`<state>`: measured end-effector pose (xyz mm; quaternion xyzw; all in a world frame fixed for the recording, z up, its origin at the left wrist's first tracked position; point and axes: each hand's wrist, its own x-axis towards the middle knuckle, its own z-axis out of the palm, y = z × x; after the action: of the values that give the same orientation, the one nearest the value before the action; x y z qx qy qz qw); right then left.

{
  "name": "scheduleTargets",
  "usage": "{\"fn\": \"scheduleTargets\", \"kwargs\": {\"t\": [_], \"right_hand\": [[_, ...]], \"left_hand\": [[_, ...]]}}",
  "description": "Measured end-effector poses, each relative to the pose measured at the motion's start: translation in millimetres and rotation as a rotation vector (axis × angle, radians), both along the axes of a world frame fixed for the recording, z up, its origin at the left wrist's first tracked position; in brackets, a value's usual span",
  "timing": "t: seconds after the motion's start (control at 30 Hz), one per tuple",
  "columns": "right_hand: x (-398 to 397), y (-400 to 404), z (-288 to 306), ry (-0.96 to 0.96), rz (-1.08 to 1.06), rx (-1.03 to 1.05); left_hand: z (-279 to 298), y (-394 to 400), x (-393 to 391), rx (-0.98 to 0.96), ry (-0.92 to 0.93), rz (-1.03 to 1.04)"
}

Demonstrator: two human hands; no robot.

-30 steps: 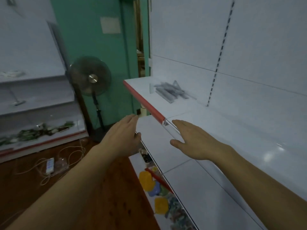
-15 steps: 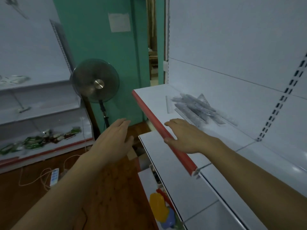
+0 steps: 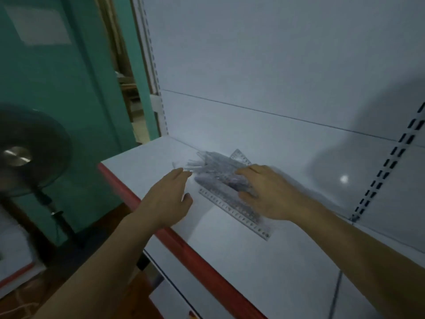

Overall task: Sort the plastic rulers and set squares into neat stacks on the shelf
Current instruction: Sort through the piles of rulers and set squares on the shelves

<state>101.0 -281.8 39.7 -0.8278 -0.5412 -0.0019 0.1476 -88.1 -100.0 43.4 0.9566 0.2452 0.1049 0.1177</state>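
Off to my left a dark standing fan [image 3: 21,155] with a shiny hub stands on the wooden floor [image 3: 128,293], in front of a green wall [image 3: 69,88]. A pale sheet of paper [image 3: 38,26] is stuck high on that wall, blurred.

Pile of rulers [image 3: 216,171] on shelf [image 3: 264,261] near back panel [image 3: 276,77], set square [image 3: 241,156] behind pile, left hand [image 3: 166,199] left of pile, right hand [image 3: 269,194] over its right part, fan [image 3: 25,150] left of shelf.
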Motion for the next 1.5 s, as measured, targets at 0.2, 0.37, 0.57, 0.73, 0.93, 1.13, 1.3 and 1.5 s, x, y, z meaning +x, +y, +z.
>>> {"fn": "scheduleTargets", "kwargs": {"t": [0.2,0.37,0.57,0.73,0.93,1.13,1.3,1.5], "right_hand": [[3.0,26.1,-3.3,0.017,-0.124,-0.119],[1.6,50.7,3.4,0.083,-0.224,-0.188],[-5.6,50.6,-5.1,-0.048,-0.269,-0.005],[-13.0,53.9,-20.0,-0.168,-0.289,0.262],[-19.4,63.0,-27.4,-0.053,-0.454,0.417],[-15.5,62.0,-33.9,-0.204,-0.432,0.303],[-13.3,63.9,-36.0,-0.347,-0.441,0.434],[-16.5,61.3,-30.7,-0.226,-0.581,0.517]], "left_hand": [[-16.8,52.9,35.5,-0.076,-0.015,-0.214],[-18.5,100.2,86.3,-0.057,0.006,-0.543],[-47.3,126.2,110.2,-0.017,-0.240,-0.669],[-58.8,132.2,114.4,-0.096,-0.506,-0.711],[-58.9,140.6,108.6,-0.088,-0.569,-0.655],[-55.9,139.2,99.2,-0.168,-0.603,-0.564],[-54.9,140.3,100.0,-0.196,-0.660,-0.524],[-49.5,136.7,95.1,-0.276,-0.722,-0.553]]}}
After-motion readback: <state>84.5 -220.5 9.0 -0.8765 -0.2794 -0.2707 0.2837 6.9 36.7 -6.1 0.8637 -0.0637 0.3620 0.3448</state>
